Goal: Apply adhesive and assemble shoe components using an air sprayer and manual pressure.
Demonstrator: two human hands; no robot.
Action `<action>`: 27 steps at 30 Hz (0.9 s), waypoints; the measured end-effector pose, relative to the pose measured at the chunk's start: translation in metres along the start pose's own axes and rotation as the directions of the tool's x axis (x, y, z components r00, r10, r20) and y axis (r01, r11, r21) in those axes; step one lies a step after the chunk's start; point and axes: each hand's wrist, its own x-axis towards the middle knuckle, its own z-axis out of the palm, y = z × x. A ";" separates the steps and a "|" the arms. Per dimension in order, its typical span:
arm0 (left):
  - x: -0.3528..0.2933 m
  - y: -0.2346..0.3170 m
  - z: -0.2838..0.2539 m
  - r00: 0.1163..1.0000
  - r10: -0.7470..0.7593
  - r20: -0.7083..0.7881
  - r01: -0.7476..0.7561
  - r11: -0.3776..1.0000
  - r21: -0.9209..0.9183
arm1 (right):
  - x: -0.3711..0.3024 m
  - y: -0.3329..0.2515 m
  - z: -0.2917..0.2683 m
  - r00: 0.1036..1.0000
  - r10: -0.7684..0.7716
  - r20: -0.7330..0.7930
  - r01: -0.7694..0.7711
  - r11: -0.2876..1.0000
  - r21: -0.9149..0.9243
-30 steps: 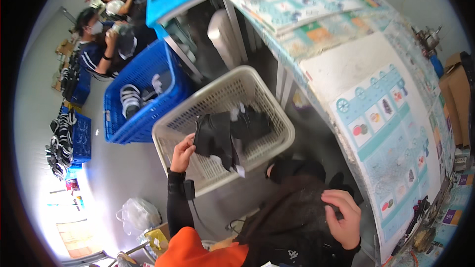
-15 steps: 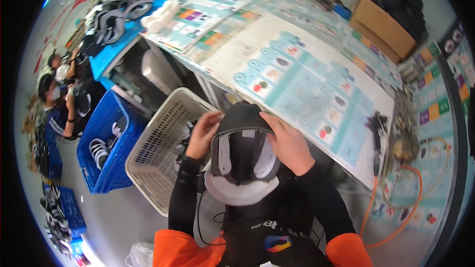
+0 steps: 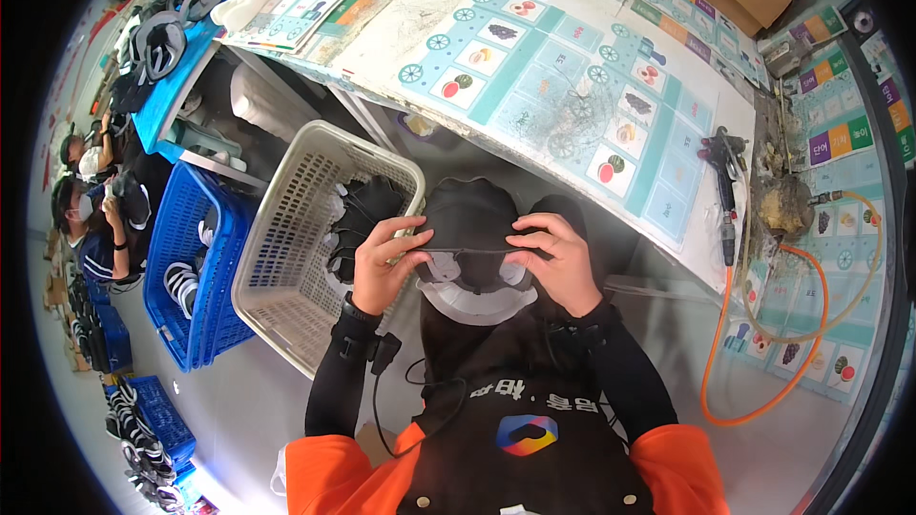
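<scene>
A black shoe upper point(image 3: 472, 210) with pale grey lining patches and a curved light-grey edge is held up in front of my apron. My left hand point(image 3: 385, 262) pinches its left side between thumb and fingers. On the opposite side my right hand point(image 3: 561, 262) grips it the same way, and a dark fold line runs straight between the two hands. To the left, close to my left hand, stands a beige plastic basket point(image 3: 272, 229). Inside lie several black pieces point(image 3: 367, 215) with whitish parts, stacked along its right side.
A worktable point(image 3: 382, 48) covered with printed sheets spans the far side. At its right lie an air gun point(image 3: 728, 181) and an orange hose point(image 3: 711, 353). Left are a blue basket point(image 3: 170, 238) with striped shoes point(image 3: 180, 288) and another person point(image 3: 98, 248). A cable hangs from my left wrist.
The view has shifted, bringing the worktable's printing into clearer sight. My fingers have moved from the upper's top sides to a pinch lower down, and its front now folds over the opening.
</scene>
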 end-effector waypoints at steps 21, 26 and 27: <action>0.018 0.000 0.024 0.983 -0.084 -0.164 0.095 0.994 0.056 | 0.015 -0.001 0.015 0.965 0.206 -0.162 -0.207 0.978 0.008; 0.025 0.004 0.013 0.925 -0.379 0.026 0.380 0.922 -0.070 | 0.013 0.018 0.007 0.915 0.401 0.044 -0.401 0.895 0.196; 0.025 -0.005 0.011 0.914 -0.389 0.115 0.396 0.917 -0.044 | 0.013 0.023 0.002 0.899 0.419 0.128 -0.438 0.870 0.227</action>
